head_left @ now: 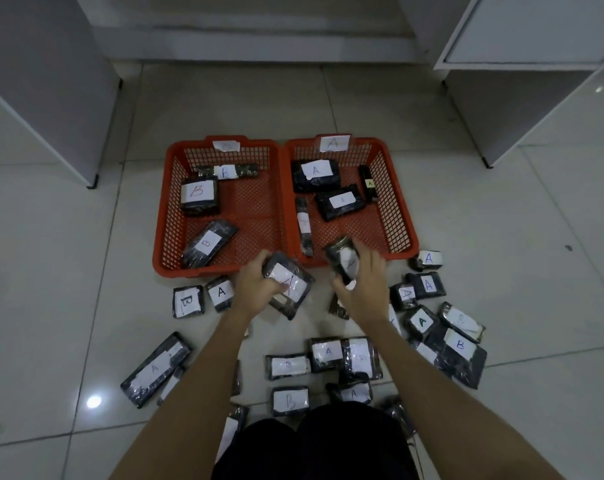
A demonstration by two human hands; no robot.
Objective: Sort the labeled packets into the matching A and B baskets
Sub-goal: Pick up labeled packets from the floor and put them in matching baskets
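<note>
Two orange baskets are sitting side by side on the tiled floor (86, 271), the B basket (162, 220) on the left with three dark packets lying in it, the A basket (402, 216) on the right already holding five.

Starting at the left, the left hand (255, 287) is gripping a flat A packet (288, 284) just in front of the near rims, fingers wrapping its left edge so the grip is pinching the packet, not spread. To do this well, judging from the label, the packet should be travelling rightward over the shared rim and going into the A basket, not dropping into the B basket right ahead of it; keeping the white label facing up is letting the letter be checked before release.

Further right, the right hand (363, 289) is closing its grip around a rounded packet (344, 259) at the near edge of the A basket; its label is blurring and I cannot tell the letter, so reading it before letting go seems wise.

All the packets are looking alike: black, glossy, plastic-wrapped bundles of differing sizes, each wearing a white paper label with a handwritten A or B. Many unsorted packets (290, 400) are lying scattered on the floor nearer the person, mostly to the right.
</note>
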